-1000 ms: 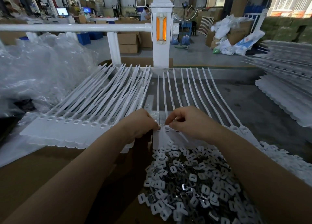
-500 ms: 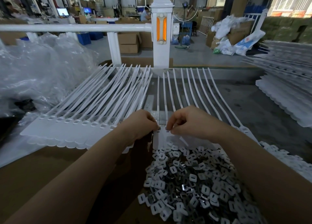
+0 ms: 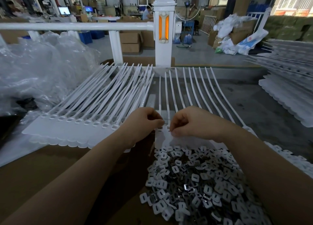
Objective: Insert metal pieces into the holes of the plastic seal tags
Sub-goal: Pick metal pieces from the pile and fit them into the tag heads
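A strip of white plastic seal tags [image 3: 163,137] lies in front of me, its long tails fanning away toward the railing. My left hand [image 3: 145,123] pinches the left end of the strip at the tag heads. My right hand [image 3: 189,123] has its fingers curled and its fingertips pressed down on a tag head just to the right; whatever it pinches is hidden under the fingers. A heap of small metal pieces with white plastic caps [image 3: 199,182] fills the space below my hands.
A stack of tag strips [image 3: 81,123] lies to the left, clear plastic bags [image 3: 42,68] behind it. More stacked strips [image 3: 288,92] sit far right. Brown cardboard [image 3: 42,170] covers the near left. A white railing post [image 3: 163,38] stands ahead.
My right hand has shifted slightly left and down onto the tag heads. The left hand has stayed at the strip's left end.
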`<state>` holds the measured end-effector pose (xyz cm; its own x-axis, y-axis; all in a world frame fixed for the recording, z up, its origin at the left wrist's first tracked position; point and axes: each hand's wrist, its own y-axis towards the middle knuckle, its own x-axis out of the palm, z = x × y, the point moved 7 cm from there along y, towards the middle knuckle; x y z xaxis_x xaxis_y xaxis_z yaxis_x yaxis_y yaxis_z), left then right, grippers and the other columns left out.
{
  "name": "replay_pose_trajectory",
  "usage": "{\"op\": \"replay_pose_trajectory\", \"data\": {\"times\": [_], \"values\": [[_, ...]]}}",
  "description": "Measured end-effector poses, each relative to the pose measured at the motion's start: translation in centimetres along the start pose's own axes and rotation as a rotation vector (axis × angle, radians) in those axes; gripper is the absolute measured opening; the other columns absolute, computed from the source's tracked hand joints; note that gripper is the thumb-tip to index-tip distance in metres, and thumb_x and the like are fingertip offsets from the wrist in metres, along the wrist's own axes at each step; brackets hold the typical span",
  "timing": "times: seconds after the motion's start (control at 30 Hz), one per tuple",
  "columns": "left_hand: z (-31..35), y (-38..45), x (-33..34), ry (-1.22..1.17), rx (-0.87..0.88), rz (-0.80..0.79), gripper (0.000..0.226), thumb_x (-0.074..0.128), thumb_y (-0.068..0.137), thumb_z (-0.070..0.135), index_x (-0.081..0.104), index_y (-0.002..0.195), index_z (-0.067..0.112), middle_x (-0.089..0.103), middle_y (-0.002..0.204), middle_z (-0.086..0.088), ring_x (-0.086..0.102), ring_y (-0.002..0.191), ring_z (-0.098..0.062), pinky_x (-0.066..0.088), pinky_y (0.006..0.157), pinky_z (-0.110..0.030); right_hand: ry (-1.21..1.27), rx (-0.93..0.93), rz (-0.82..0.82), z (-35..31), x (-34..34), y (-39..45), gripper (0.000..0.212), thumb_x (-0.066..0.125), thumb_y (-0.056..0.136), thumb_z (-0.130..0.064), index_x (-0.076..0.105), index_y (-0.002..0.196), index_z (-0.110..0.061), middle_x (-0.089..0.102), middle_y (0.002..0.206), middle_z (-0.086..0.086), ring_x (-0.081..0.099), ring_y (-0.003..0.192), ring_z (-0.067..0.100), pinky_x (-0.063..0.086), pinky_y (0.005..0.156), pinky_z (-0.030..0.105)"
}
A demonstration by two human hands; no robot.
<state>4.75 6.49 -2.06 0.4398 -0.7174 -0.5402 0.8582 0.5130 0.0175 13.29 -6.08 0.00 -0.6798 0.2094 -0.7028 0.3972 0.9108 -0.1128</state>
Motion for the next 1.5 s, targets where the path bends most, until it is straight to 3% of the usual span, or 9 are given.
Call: {"op": "replay_pose_trajectory", "data": {"times": [0.1, 0.33, 0.57, 0.7, 0.97, 1.13, 1.3, 1.5], "values": [[0.6, -0.4, -0.1, -0.148, 0.043, -0.024, 0.002, 0.070, 0.088, 0.020, 0.068, 0.089, 0.021, 0.069, 0.066, 0.008, 0.060, 0.052, -0.001, 0.044, 0.047, -0.018, 0.134, 0.055, 0.125, 0.5, -0.9, 0.1, 0.008, 0.072, 0.083, -0.013, 0.069, 0.085, -0.021, 0.074, 0.080, -0.003, 0.068, 0.072, 0.006, 0.050, 0.058, 0.016], [1.1, -0.6, 0.4, -0.273, 0.048, -0.118, 0.005, 0.070, 0.089, 0.016, 0.072, 0.093, 0.016, 0.076, 0.084, -0.003, 0.069, 0.068, -0.010, 0.049, 0.053, -0.016, 0.197, 0.035, 0.259, 0.2, -1.6, 0.0, 0.011, 0.070, 0.085, -0.015, 0.071, 0.084, -0.027, 0.074, 0.078, -0.005, 0.065, 0.065, 0.002, 0.046, 0.054, 0.013], [0.7, -0.6, 0.4, -0.311, -0.003, -0.126, 0.006, 0.071, 0.088, 0.017, 0.073, 0.091, 0.012, 0.076, 0.080, -0.004, 0.068, 0.066, -0.009, 0.048, 0.053, -0.016, 0.181, -0.039, 0.286, -0.2, -1.6, -0.2, 0.018, 0.069, 0.087, -0.013, 0.074, 0.084, -0.030, 0.070, 0.069, -0.018, 0.061, 0.058, -0.007, 0.043, 0.052, 0.009], [0.6, -0.6, 0.6, -0.296, -0.024, -0.149, 0.006, 0.072, 0.086, 0.017, 0.073, 0.089, 0.012, 0.073, 0.076, -0.001, 0.065, 0.064, -0.008, 0.048, 0.054, -0.015, 0.176, -0.065, 0.289, -0.5, -1.5, -0.1, 0.017, 0.068, 0.088, -0.013, 0.072, 0.093, -0.029, 0.073, 0.081, -0.009, 0.066, 0.070, -0.001, 0.047, 0.058, 0.011], [0.6, -0.5, 0.2, -0.386, -0.046, -0.126, 0.008, 0.069, 0.089, 0.018, 0.072, 0.095, 0.013, 0.074, 0.079, 0.000, 0.066, 0.068, -0.009, 0.049, 0.056, -0.018, 0.261, -0.046, 0.352, -0.1, -1.9, 0.0, 0.015, 0.075, 0.083, -0.016, 0.064, 0.093, -0.021, 0.073, 0.079, -0.005, 0.061, 0.059, -0.001, 0.049, 0.060, 0.019], [0.9, -0.6, 0.4, -0.319, -0.029, -0.137, 0.007, 0.072, 0.086, 0.018, 0.072, 0.089, 0.012, 0.071, 0.073, 0.001, 0.063, 0.065, -0.008, 0.049, 0.059, -0.019, 0.265, -0.045, 0.354, 0.0, -1.7, 0.1, 0.016, 0.076, 0.082, -0.016, 0.063, 0.091, -0.020, 0.072, 0.075, -0.004, 0.060, 0.056, -0.003, 0.045, 0.052, 0.011], [0.3, -0.1, -0.2, -0.265, -0.083, 0.000, 0.007, 0.076, 0.082, 0.017, 0.072, 0.077, 0.018, 0.067, 0.069, 0.002, 0.056, 0.062, -0.010, 0.048, 0.066, -0.030, 0.110, 0.049, 0.324, 1.0, -1.5, 0.4, 0.003, 0.068, 0.089, -0.026, 0.066, 0.089, -0.029, 0.072, 0.080, -0.006, 0.065, 0.070, 0.004, 0.054, 0.063, 0.027], [-0.5, 0.5, 0.1, -0.051, -0.190, 0.039, 0.013, 0.075, 0.079, 0.015, 0.069, 0.068, 0.016, 0.067, 0.069, -0.001, 0.063, 0.067, -0.018, 0.051, 0.062, -0.030, -0.001, 0.086, 0.242, 1.4, -0.7, 0.5, 0.011, 0.068, 0.089, -0.028, 0.066, 0.080, -0.033, 0.069, 0.079, -0.010, 0.065, 0.075, 0.002, 0.052, 0.068, 0.025]]}}
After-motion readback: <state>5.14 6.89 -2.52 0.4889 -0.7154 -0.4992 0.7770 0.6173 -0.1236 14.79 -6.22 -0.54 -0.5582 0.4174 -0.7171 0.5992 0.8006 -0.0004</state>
